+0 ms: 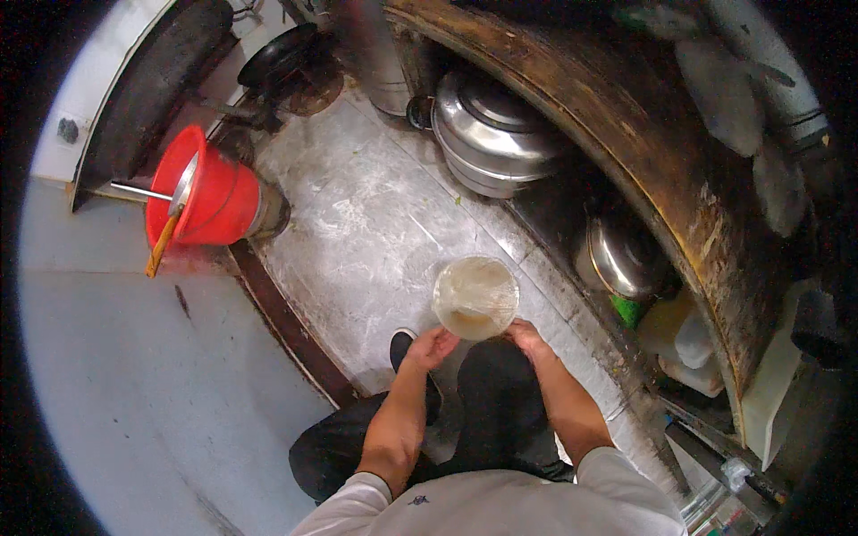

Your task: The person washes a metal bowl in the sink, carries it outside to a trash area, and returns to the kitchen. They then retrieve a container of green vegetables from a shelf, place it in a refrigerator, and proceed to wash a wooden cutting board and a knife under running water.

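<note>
Between my two hands is a round, translucent tub [476,295], low over the floor in front of my knees. Something pale lies inside it, and a shiny clear film seems to cover its top. My left hand [433,346] grips the near left side of the tub. On the near right side, my right hand [526,335] holds it too, its fingers partly hidden by the rim. Both my knees are bent, and the tub sits just beyond my right knee [499,375].
A red bucket [224,194] holding long-handled utensils stands at the left. To the right, under a worn wooden counter [643,154], are a large lidded steel pot [496,134], another steel lid [623,254] and a plastic container [684,342]. A black wok [278,57] leans at the back.
</note>
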Action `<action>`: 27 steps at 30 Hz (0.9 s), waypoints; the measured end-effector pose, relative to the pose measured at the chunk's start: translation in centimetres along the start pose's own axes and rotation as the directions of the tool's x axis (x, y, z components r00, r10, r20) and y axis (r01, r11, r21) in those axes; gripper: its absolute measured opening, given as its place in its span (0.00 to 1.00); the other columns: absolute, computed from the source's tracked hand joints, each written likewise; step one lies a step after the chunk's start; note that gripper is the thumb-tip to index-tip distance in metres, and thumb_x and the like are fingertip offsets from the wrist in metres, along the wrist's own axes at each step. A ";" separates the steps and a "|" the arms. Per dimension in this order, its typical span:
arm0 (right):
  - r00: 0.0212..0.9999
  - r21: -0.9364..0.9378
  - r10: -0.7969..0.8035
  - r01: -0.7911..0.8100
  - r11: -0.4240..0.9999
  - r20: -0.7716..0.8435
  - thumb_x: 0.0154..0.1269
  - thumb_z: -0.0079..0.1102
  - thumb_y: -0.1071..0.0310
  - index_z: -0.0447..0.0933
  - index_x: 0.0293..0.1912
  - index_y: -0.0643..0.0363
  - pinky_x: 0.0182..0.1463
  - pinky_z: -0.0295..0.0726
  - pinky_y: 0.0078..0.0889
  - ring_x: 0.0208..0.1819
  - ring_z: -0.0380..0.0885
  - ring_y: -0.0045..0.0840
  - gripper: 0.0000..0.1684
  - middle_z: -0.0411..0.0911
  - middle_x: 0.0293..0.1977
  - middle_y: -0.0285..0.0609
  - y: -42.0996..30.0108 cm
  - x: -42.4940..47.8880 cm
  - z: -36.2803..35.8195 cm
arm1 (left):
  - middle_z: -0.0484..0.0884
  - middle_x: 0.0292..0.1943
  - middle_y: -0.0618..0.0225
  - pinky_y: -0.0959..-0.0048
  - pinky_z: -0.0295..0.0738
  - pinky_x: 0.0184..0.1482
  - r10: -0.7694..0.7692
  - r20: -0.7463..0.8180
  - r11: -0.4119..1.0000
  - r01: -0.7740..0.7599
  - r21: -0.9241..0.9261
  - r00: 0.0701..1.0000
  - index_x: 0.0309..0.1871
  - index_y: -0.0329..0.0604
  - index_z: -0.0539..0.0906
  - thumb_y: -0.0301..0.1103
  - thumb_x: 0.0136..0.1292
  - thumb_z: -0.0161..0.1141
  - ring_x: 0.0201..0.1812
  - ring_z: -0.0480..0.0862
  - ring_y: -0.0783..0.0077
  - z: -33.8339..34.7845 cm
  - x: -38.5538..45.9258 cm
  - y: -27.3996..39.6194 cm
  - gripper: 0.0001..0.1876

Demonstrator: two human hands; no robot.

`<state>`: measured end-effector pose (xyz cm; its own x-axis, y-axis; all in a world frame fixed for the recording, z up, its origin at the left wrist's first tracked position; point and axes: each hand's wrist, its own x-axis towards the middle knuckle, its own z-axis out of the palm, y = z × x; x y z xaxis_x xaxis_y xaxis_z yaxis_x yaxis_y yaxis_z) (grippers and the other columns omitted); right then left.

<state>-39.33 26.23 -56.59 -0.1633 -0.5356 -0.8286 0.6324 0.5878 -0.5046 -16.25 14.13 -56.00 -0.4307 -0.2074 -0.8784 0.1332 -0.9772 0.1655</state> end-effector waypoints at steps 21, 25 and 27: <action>0.984 0.325 0.179 -0.175 0.929 0.017 0.69 0.53 0.65 0.77 0.41 0.61 0.34 0.79 0.31 0.29 0.77 0.28 0.10 0.79 0.31 0.42 -1.1 0.3 -0.2 | 0.86 0.34 0.51 0.57 0.81 0.40 0.743 -0.164 0.393 -0.224 0.892 0.649 0.39 0.32 0.80 0.37 0.63 0.53 0.38 0.85 0.49 5.8 1.8 8.5 0.15; 0.983 0.351 0.184 -0.166 0.922 -0.019 0.69 0.52 0.65 0.78 0.45 0.62 0.46 0.83 0.34 0.39 0.81 0.32 0.13 0.82 0.37 0.45 -0.1 0.4 -0.7 | 0.81 0.28 0.61 0.63 0.79 0.28 0.400 -0.259 0.825 -0.222 0.519 0.879 0.36 0.37 0.79 0.31 0.60 0.57 0.31 0.82 0.63 6.9 -0.3 5.9 0.06; 0.985 0.375 0.169 -0.140 0.916 -0.045 0.68 0.52 0.65 0.77 0.47 0.63 0.47 0.83 0.36 0.42 0.81 0.33 0.14 0.82 0.38 0.47 -0.6 0.2 0.6 | 0.77 0.25 0.64 0.68 0.71 0.19 0.236 -0.334 0.931 -0.114 0.347 0.913 0.32 0.41 0.77 0.32 0.58 0.62 0.22 0.76 0.69 5.0 0.8 4.4 0.06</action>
<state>-39.31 25.37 -56.32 -0.0877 -0.4004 -0.9121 0.8866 0.3861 -0.2547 -20.47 9.41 -53.70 -0.0638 -0.4047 -0.9122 -0.1370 -0.9019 0.4096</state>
